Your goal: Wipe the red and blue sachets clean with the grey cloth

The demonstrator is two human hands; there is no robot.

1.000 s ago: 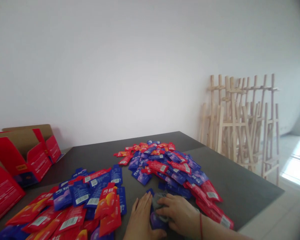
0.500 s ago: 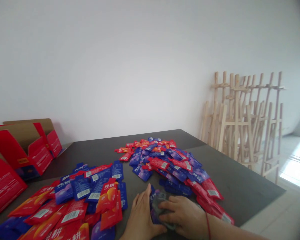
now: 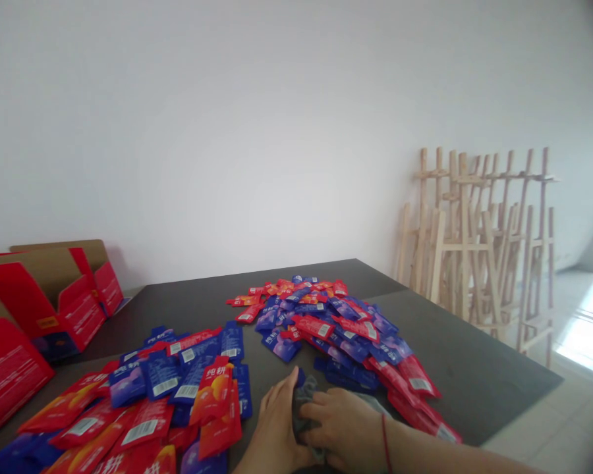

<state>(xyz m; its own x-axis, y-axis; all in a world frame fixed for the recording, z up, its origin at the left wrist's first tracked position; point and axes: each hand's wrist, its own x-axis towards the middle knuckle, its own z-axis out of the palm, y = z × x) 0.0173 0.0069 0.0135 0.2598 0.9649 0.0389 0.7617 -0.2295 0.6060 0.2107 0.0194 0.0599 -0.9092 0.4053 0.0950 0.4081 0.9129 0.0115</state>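
Observation:
My left hand (image 3: 274,424) is at the table's near side, gripping a blue pouch (image 3: 301,377); only a bit of the pouch's top shows. A crumpled grey cloth (image 3: 304,399) is pressed over the pouch by my right hand (image 3: 346,426), whose fingers are bent around the cloth. Most of the pouch is hidden behind the cloth and my hands. To the left lies a pile of red and blue pouches (image 3: 170,382), some with orange fruit pictures. A second, longer pile of such pouches (image 3: 336,329) stretches beyond and to the right of my hands.
Open red cardboard boxes (image 3: 79,306) stand on the left of the dark table (image 3: 474,368). The table's right edge runs diagonally toward me. Several wooden easels (image 3: 464,247) lean by the white wall at the right.
My right hand has moved slightly left with the cloth, which now covers more of the blue pouch. My left hand keeps its hold. The view has shifted a little.

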